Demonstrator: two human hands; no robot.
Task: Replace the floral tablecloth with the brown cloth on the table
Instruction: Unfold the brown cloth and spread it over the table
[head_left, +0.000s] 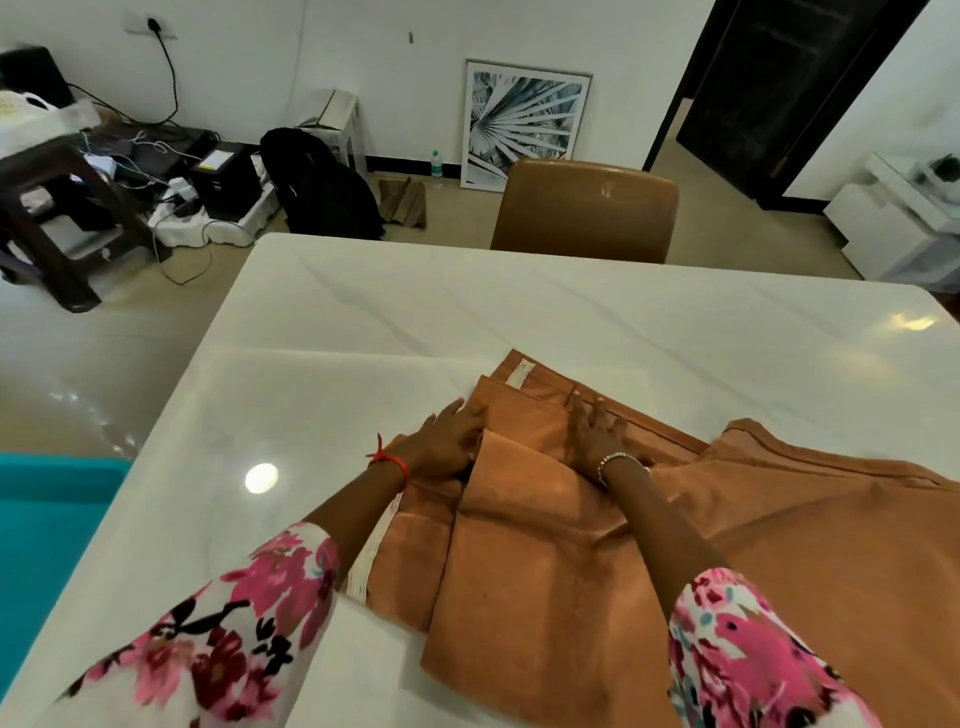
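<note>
A brown cloth (545, 571), partly folded in layers, lies on the near right part of the white marble table (363, 338) and spreads off to the right. My left hand (447, 441), a red thread at its wrist, grips the left edge of a folded layer near the cloth's far end. Beside it, my right hand (597, 431), with a silver bracelet, rests flat on the cloth, fingers spread. No floral tablecloth is in view; the floral print is only on my sleeves.
A brown chair (587, 208) stands at the table's far side. On the floor beyond are a black backpack (322, 187), a dark stool with cables (52, 208) and a framed picture (524, 119). A teal surface (47, 519) sits at the left, a white cabinet (893, 223) at the right.
</note>
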